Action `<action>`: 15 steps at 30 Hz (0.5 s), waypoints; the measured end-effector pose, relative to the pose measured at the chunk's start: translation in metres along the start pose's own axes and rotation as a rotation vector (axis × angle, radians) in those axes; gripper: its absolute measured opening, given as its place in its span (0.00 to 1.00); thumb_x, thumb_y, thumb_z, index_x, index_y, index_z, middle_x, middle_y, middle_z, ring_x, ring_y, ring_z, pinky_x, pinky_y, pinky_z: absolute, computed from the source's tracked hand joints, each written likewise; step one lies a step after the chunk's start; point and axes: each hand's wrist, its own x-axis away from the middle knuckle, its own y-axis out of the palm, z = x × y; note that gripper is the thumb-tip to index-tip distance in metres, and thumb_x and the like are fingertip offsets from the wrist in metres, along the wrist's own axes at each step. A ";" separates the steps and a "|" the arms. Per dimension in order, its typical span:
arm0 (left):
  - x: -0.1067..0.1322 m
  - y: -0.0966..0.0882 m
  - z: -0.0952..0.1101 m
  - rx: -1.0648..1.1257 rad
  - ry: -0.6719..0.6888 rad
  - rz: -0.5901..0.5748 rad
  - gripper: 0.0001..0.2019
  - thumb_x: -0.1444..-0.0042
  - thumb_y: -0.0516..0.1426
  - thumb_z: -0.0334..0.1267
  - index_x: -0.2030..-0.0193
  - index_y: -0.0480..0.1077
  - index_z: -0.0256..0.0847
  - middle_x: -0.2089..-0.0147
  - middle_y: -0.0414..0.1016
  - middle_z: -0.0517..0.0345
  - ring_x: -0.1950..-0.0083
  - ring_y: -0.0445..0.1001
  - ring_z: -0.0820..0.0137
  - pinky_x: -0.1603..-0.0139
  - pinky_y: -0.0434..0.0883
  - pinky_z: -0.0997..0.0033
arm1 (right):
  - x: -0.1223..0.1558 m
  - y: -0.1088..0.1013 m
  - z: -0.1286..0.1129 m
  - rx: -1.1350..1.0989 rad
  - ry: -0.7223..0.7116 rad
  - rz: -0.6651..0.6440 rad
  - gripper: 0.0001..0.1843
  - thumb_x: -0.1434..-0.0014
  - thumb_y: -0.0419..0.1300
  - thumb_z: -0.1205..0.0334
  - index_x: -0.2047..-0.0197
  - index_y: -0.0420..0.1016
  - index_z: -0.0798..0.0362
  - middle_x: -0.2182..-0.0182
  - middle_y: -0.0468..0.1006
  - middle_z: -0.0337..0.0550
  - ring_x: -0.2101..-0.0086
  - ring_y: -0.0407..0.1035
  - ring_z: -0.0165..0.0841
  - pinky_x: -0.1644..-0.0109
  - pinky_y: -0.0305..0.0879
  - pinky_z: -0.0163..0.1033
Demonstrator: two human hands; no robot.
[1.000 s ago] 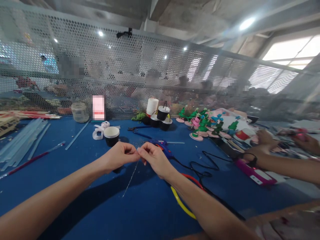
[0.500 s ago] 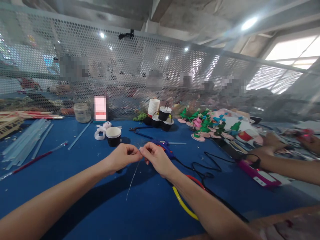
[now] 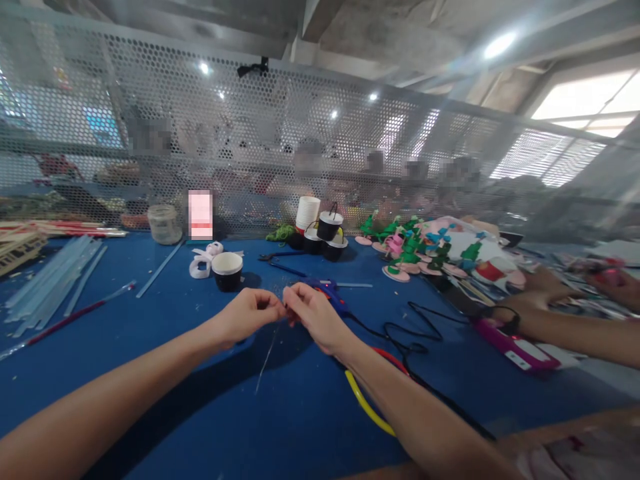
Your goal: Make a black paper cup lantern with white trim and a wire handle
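My left hand point(image 3: 246, 315) and my right hand point(image 3: 314, 316) meet fingertip to fingertip above the blue table point(image 3: 150, 347). Both pinch the top of a thin silvery wire point(image 3: 266, 360) that hangs down from between them toward the table. A blue glue gun point(image 3: 327, 293) lies just behind my right hand, its black cord point(image 3: 400, 333) trailing to the right. A black paper cup point(image 3: 227, 271) with a white inside stands behind my left hand, next to a roll of white ribbon point(image 3: 203, 261).
Clear glue sticks point(image 3: 50, 283) lie at the left. Stacked white cups and small black buckets point(image 3: 320, 233) stand before the perforated metal screen point(image 3: 300, 147). Green and pink craft pieces point(image 3: 415, 250) fill the right. Another person's hands point(image 3: 545, 293) work at the far right beside a pink tool point(image 3: 510, 343).
Both hands have stayed pinched together on the wire and shifted only slightly; the view has drifted a little.
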 end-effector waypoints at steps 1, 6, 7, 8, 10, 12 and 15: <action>0.000 -0.001 0.001 0.055 -0.032 -0.022 0.11 0.57 0.55 0.42 0.79 0.62 0.36 0.83 0.55 0.69 0.82 0.47 0.81 0.81 0.44 0.76 | 0.000 0.000 -0.001 -0.089 0.018 -0.026 0.18 0.51 0.55 0.45 0.74 0.63 0.53 0.81 0.64 0.33 0.80 0.59 0.25 0.77 0.56 0.32; 0.002 -0.003 0.005 0.272 -0.125 -0.104 0.14 0.59 0.58 0.45 0.80 0.60 0.37 0.86 0.49 0.72 0.84 0.42 0.82 0.82 0.40 0.76 | -0.001 -0.001 -0.004 -0.234 0.069 -0.086 0.17 0.56 0.60 0.47 0.75 0.66 0.54 0.81 0.65 0.33 0.81 0.57 0.23 0.78 0.53 0.31; 0.002 -0.003 0.006 0.285 -0.132 -0.114 0.14 0.59 0.58 0.45 0.80 0.60 0.37 0.86 0.48 0.72 0.84 0.42 0.82 0.82 0.40 0.76 | -0.001 -0.002 -0.004 -0.229 0.068 -0.080 0.17 0.57 0.61 0.49 0.76 0.66 0.54 0.82 0.65 0.32 0.82 0.56 0.22 0.78 0.52 0.31; 0.002 -0.003 0.006 0.290 -0.132 -0.122 0.15 0.59 0.59 0.45 0.80 0.60 0.37 0.86 0.48 0.72 0.84 0.43 0.82 0.82 0.40 0.76 | -0.001 -0.002 -0.004 -0.223 0.066 -0.070 0.17 0.57 0.62 0.49 0.77 0.65 0.54 0.83 0.64 0.32 0.82 0.56 0.22 0.78 0.51 0.31; 0.003 -0.005 0.007 0.283 -0.126 -0.132 0.14 0.58 0.59 0.44 0.80 0.60 0.37 0.85 0.49 0.72 0.83 0.43 0.83 0.81 0.40 0.76 | -0.001 -0.002 -0.002 -0.193 0.056 -0.042 0.17 0.56 0.61 0.49 0.78 0.63 0.54 0.85 0.63 0.31 0.83 0.55 0.22 0.78 0.50 0.31; 0.004 -0.006 0.009 0.261 -0.116 -0.140 0.13 0.58 0.59 0.43 0.79 0.61 0.36 0.84 0.51 0.71 0.83 0.43 0.83 0.81 0.41 0.76 | -0.001 -0.003 -0.001 -0.137 0.037 -0.011 0.17 0.55 0.60 0.49 0.78 0.62 0.54 0.85 0.62 0.31 0.83 0.55 0.23 0.79 0.50 0.31; 0.005 -0.008 0.012 0.191 -0.092 -0.142 0.11 0.57 0.58 0.42 0.77 0.64 0.36 0.80 0.55 0.68 0.82 0.45 0.83 0.81 0.42 0.76 | -0.001 -0.003 0.000 -0.036 -0.003 0.014 0.17 0.52 0.58 0.48 0.78 0.62 0.53 0.85 0.62 0.31 0.83 0.54 0.23 0.79 0.50 0.32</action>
